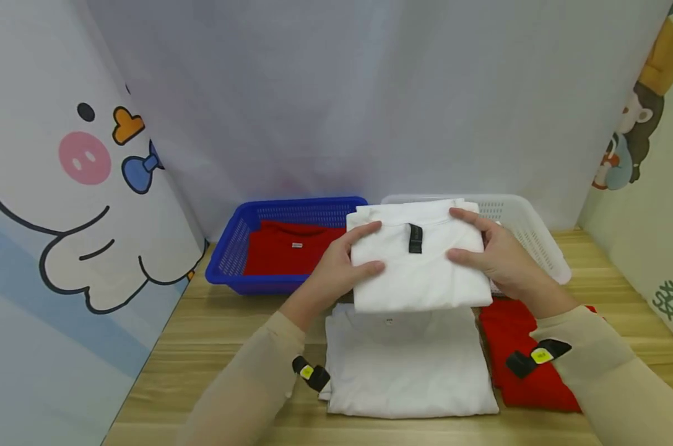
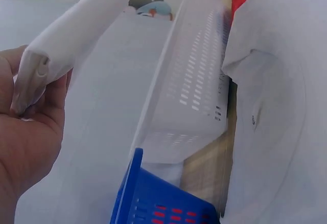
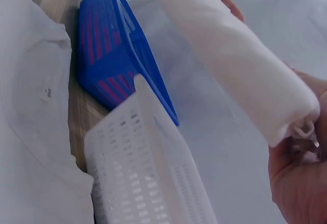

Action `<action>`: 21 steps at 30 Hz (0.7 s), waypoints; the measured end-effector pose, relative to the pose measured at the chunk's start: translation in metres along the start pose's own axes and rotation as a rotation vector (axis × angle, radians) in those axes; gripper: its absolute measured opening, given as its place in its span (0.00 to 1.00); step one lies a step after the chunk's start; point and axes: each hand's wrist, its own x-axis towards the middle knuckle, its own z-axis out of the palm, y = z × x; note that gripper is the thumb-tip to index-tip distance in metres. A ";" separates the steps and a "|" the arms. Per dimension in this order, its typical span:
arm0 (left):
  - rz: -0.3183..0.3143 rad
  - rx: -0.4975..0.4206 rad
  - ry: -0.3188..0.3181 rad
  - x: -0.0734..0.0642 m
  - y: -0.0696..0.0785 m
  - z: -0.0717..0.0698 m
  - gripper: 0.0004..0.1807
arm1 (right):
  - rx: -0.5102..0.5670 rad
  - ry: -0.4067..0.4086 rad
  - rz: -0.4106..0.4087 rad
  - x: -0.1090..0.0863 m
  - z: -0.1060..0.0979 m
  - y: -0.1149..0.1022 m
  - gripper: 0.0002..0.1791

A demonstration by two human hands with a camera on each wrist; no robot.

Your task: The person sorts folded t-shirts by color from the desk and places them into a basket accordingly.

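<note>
A folded white T-shirt point(image 1: 414, 279) with a black neck label is held up between both hands, in front of the white basket point(image 1: 528, 229). My left hand point(image 1: 344, 263) grips its left side, thumb on top and fingers curled under the edge in the left wrist view. On the opposite side my right hand point(image 1: 498, 257) pinches the shirt the same way. From the right wrist view the folded shirt point(image 3: 240, 65) appears as a thick roll-like edge. Below it, another white T-shirt point(image 1: 408, 371) lies folded on the wooden table.
At the back left stands a blue basket point(image 1: 230, 248) with a folded red T-shirt point(image 1: 280, 254) inside. More folded red fabric point(image 1: 531, 365) lies on the table point(image 1: 202, 365) at the right, partly under the right forearm. A pale curtain point(image 1: 336, 99) hangs behind the baskets.
</note>
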 end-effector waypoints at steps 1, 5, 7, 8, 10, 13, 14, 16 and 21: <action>0.009 0.016 0.008 0.008 0.000 0.005 0.37 | -0.018 0.009 0.001 0.003 -0.007 0.000 0.42; 0.029 0.024 0.023 0.040 0.001 0.024 0.37 | -0.116 0.055 0.005 0.012 -0.035 0.001 0.43; 0.026 0.006 0.020 0.054 0.002 0.032 0.36 | -0.159 0.077 0.012 0.016 -0.048 0.003 0.44; 0.023 0.001 0.020 0.060 0.002 0.036 0.37 | -0.173 0.087 0.016 0.018 -0.054 0.005 0.44; 0.007 -0.010 0.024 0.072 0.002 0.043 0.37 | -0.191 0.103 0.021 0.024 -0.064 0.009 0.44; -0.006 0.020 0.050 0.088 0.000 0.052 0.37 | -0.172 0.097 0.031 0.032 -0.076 0.014 0.44; -0.009 0.024 0.059 0.092 -0.002 0.054 0.37 | -0.164 0.091 0.032 0.035 -0.079 0.016 0.44; -0.009 0.036 0.069 0.101 -0.006 0.058 0.37 | -0.130 0.075 0.041 0.040 -0.084 0.019 0.44; -0.046 0.010 0.057 0.117 -0.013 0.066 0.36 | -0.053 0.056 0.057 0.047 -0.094 0.032 0.44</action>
